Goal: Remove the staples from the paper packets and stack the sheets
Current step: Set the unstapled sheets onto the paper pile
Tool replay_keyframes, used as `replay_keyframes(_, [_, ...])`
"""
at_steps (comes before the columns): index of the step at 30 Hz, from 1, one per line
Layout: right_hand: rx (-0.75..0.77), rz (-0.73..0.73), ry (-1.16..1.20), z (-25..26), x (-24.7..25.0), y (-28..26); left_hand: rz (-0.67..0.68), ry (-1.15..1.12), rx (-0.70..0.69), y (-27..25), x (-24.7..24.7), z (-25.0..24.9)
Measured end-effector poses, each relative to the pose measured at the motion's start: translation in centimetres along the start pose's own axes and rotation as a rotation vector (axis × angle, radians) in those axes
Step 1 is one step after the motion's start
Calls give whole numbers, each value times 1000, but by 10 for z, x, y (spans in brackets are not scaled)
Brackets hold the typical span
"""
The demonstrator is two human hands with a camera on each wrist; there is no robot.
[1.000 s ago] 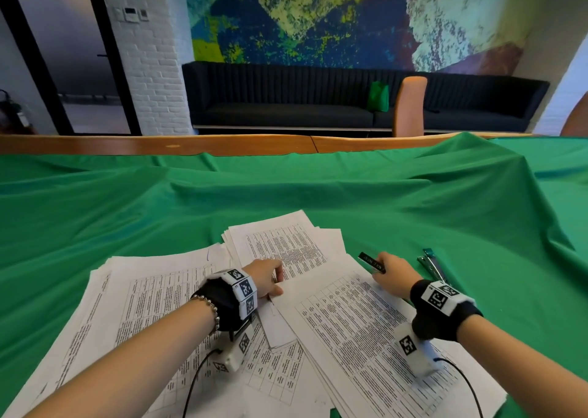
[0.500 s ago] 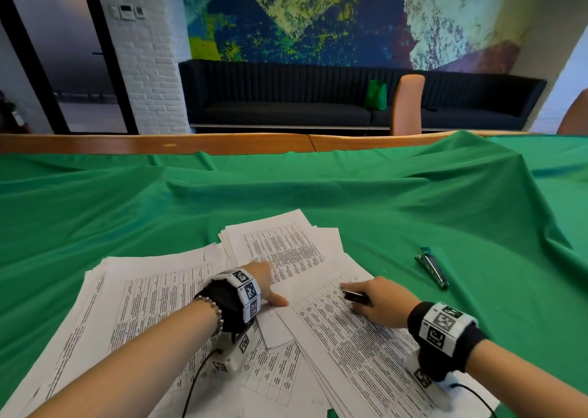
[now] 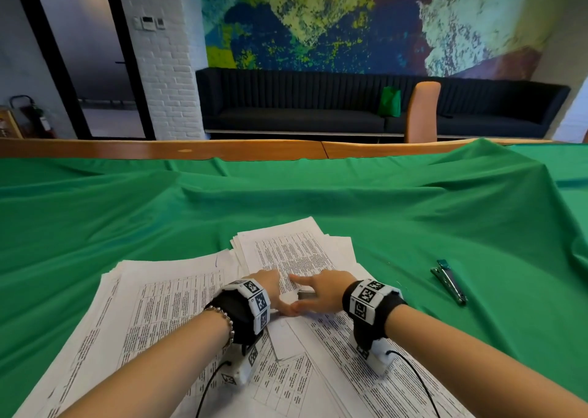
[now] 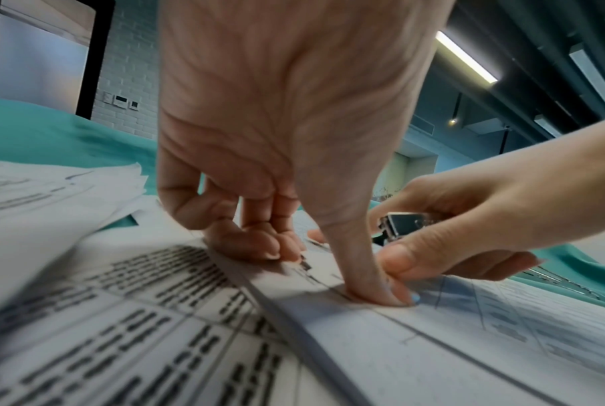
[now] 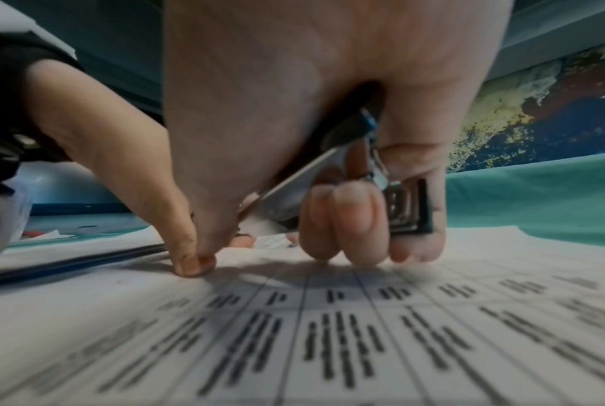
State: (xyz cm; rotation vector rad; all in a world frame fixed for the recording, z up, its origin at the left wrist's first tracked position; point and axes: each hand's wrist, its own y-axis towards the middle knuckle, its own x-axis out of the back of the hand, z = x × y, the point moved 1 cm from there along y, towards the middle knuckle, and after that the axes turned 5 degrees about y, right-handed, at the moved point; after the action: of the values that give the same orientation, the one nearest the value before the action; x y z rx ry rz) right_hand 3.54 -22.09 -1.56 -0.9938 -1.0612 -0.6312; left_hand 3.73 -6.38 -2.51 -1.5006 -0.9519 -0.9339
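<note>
Head view: right grip (image 3: 321, 290) clamps staple remover (image 3: 306, 294); left grip (image 3: 270, 285) curled, pressing packet (image 3: 334, 347)

Printed text on sheets (image 5: 328, 343) blurred (unreadable); staple hidden by hands.

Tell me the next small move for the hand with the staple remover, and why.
Probably ease the staple remover down to the packet corner: the right hand grips it just above the paper, while the left hand presses the sheets flat beside it. The staple itself isn't visible.

Printed paper packets (image 3: 178, 296) fanned overlapping on green cloth, small metal staple remover (image 4: 403, 224) just above them
</note>
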Motion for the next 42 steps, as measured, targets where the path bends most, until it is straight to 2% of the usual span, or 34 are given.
replay_keyframes(9, [-22, 42, 92, -3, -1, 3, 22, 2, -39, 3, -1, 2])
replay_keyframes(12, [-62, 12, 91, -15, 3, -1, 19, -14, -55, 8, -4, 4])
replay_keyframes(15, [-203, -80, 150, -54, 11, -18, 31, -10, -30, 13, -8, 8])
replay_keyframes(19, [-431, -135, 106, -127, 13, -49, 52, -5, -51, 18, -9, 10])
replay_keyframes(22, [-523, -149, 127, -168, 5, -66, 58, -1, -61, 17, -6, 10])
replay_keyframes(25, [-586, -282, 210, -187, 0, -70, 64, 3, -64, 13, -3, 8])
replay_keyframes(28, [-601, -427, 296, -193, 2, -68, 64, -2, -58, 11, -2, 5])
replay_keyframes(32, [-575, -505, 365, -194, 11, -61, 63, 3, -35, 8, -1, 2])
replay_keyframes(38, [-566, -441, 376, -190, 16, -54, 82, 38, -58, 12, 3, -3])
replay_keyframes(42, [-532, -416, 424, -185, 12, -57, 58, -43, -123, 12, 5, -11])
